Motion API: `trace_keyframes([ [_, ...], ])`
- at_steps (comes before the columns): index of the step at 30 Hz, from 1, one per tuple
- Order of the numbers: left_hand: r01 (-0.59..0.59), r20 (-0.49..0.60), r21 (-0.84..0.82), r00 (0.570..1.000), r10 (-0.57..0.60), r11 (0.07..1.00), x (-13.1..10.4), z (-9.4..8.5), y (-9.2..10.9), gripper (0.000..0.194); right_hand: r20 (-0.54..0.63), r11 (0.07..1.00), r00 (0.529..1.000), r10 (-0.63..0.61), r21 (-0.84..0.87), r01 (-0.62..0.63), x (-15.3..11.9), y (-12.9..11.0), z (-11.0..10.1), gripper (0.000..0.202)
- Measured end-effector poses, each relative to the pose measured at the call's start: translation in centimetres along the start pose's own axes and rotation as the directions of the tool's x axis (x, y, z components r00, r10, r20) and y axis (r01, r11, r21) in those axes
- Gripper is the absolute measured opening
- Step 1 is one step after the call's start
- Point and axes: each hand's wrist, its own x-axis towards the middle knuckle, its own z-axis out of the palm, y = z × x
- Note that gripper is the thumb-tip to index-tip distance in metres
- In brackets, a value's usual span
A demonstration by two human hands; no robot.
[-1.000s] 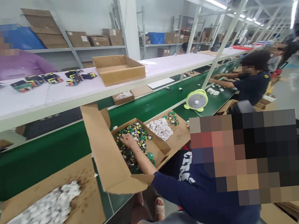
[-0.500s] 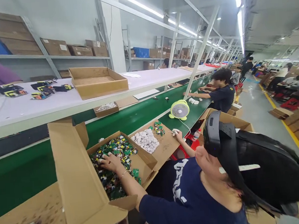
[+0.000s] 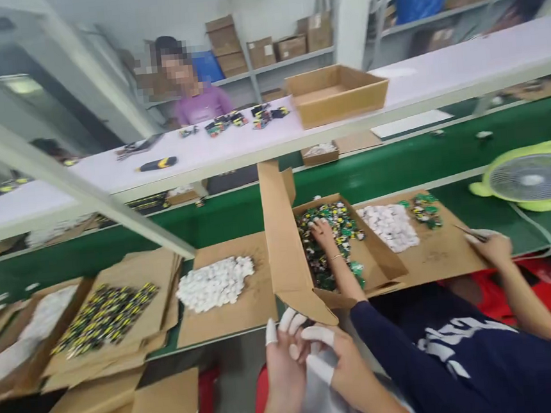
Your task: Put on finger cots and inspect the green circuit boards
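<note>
My left hand (image 3: pixel 282 360) and my right hand (image 3: pixel 339 355) are together low in the middle of the view, over my lap. Both wear white finger cots. The left hand's fingers point up and apart; the right hand's fingers curl against the left hand, and I cannot see whether they pinch anything. Just ahead lies a cardboard sheet (image 3: pixel 246 309) with a pile of small white parts (image 3: pixel 214 282). Right of it stands an open carton (image 3: pixel 286 250) of green parts (image 3: pixel 334 217), where a co-worker's hand (image 3: pixel 323 231) reaches in.
The co-worker in a navy shirt (image 3: pixel 442 352) sits close on my right. A green conveyor belt (image 3: pixel 388 171) runs across, with a green fan (image 3: pixel 531 178) at right. Yellow-black parts (image 3: pixel 106 311) lie on cardboard at left. A white shelf (image 3: pixel 232 149) carries a brown tray (image 3: pixel 338 95); a person in purple (image 3: pixel 196 104) stands behind.
The view has swung from the co-worker and the aisle back left and down to the bench. My two hands, out of sight half a second ago, now meet at the bottom.
</note>
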Motion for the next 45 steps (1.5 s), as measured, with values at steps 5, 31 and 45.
trace_keyframes([
  [5, -0.168, 0.019, 0.094, 0.986, 0.167, 0.981, 0.6, -1.0, -1.3, 0.008, 0.093, 0.983, 0.987, -0.133, -0.111, 0.143, -7.0, 2.1, -1.4, 0.035],
  [31, -0.258, 0.148, 0.594, 0.966, 0.212, 0.762, -1.0, -1.6, -0.9, 0.022, -0.157, 0.858, 0.959, 0.235, 0.498, -0.129, -5.7, 2.6, -2.2, 0.047],
  [45, -0.469, 0.302, 0.826, 0.836, 0.458, 0.311, -1.4, -0.9, -1.5, 0.008, -0.187, 0.858, 0.957, 0.223, 0.503, -0.101, -6.2, 1.5, -2.2, 0.048],
])
